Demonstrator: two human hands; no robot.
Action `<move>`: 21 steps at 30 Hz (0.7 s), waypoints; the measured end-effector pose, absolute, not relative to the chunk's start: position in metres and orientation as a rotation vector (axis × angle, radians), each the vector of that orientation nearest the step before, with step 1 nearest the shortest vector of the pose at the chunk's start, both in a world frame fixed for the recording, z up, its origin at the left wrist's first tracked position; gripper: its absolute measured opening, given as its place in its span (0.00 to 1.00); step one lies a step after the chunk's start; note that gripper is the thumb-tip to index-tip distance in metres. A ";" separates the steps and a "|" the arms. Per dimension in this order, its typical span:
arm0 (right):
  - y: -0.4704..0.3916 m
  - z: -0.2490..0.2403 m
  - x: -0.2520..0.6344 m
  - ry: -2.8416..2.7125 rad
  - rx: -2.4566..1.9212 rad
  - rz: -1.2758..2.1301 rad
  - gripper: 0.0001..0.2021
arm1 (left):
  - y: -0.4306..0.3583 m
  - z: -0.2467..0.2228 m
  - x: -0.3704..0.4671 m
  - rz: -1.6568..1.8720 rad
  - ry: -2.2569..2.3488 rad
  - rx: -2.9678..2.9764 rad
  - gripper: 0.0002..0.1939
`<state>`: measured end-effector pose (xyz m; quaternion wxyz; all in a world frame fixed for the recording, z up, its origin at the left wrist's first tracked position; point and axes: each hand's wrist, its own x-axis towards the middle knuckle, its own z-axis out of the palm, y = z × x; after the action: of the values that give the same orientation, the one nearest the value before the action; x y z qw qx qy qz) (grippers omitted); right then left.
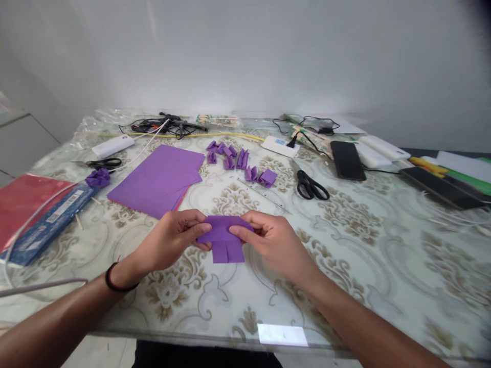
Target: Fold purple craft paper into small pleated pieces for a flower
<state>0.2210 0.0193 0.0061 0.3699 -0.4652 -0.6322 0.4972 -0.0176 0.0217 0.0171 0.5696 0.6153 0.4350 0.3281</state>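
The left hand [175,239] and right hand [275,239] pinch opposite ends of the folded purple paper [220,231] over the patterned tabletop [215,301], thumbs [241,234] uppermost, the underlying fingertips largely hidden and both forearms [69,314] cut off.

Floral-patterned tabletop [387,245], busiest along the far edge.
From my remote feed I note, lying on it: purple paper sheets [155,176], left of centre; small folded purple pieces [242,159] beyond the middle; clear ruler [264,196] just nearer; black-handled scissors [311,186] right of that; white power strip [279,146] beyond; black smartphone [347,160] further right; red-and-blue packet [30,197], far left.
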 end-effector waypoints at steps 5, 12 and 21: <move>0.019 0.008 0.221 -1.621 -1.129 1.309 0.13 | 0.019 0.023 -0.017 0.733 1.027 1.553 0.19; 0.015 0.013 0.221 -1.565 -1.131 1.342 0.15 | 0.017 0.029 -0.020 0.696 1.100 1.745 0.22; 0.015 0.010 0.222 -1.620 -1.146 1.328 0.12 | 0.021 0.021 -0.017 0.743 1.097 1.705 0.18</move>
<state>0.2219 0.0147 0.0099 0.3683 -0.4462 -0.6307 0.5171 -0.0167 0.0208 0.0207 0.4717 0.6964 0.4479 0.3033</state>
